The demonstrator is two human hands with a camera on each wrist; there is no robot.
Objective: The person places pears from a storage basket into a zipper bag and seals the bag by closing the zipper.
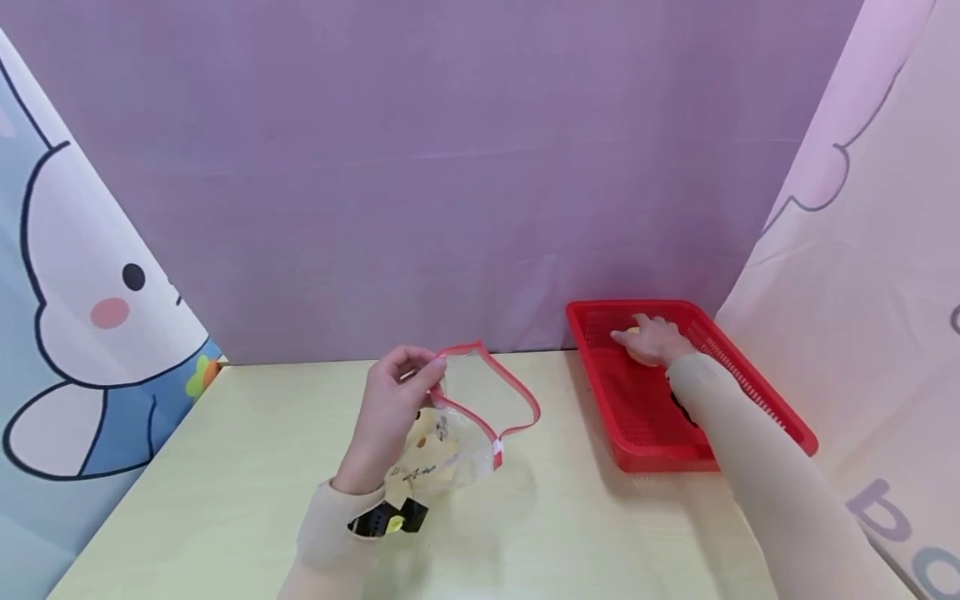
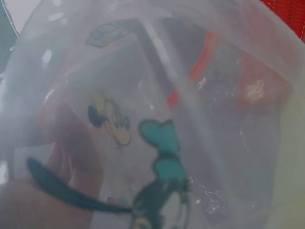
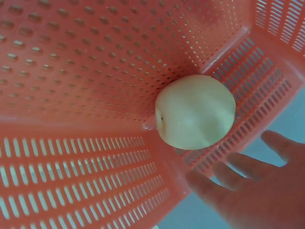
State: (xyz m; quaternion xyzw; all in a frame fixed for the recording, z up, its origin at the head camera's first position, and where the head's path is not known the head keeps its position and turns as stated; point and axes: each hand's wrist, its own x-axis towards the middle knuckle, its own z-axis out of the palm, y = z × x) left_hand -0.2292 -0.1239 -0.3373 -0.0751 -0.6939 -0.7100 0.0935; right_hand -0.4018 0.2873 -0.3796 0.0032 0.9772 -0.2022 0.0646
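Note:
My left hand (image 1: 397,400) pinches the red zip rim of a clear plastic bag (image 1: 457,433) printed with cartoon figures and holds its mouth open above the table. In the left wrist view the bag (image 2: 157,119) fills the frame, with my fingers (image 2: 62,157) blurred behind the film. My right hand (image 1: 651,340) reaches into the far end of a red perforated basket (image 1: 757,400). A pale yellow round object (image 3: 195,112) lies in the basket corner (image 3: 86,95), just beyond my spread right fingers (image 3: 238,176), which do not touch it.
The pale wooden table (image 1: 225,500) runs to a purple cloth backdrop (image 1: 450,167). A cartoon-printed curtain (image 1: 90,317) hangs at the left and a pink one (image 1: 870,250) at the right, close behind the basket.

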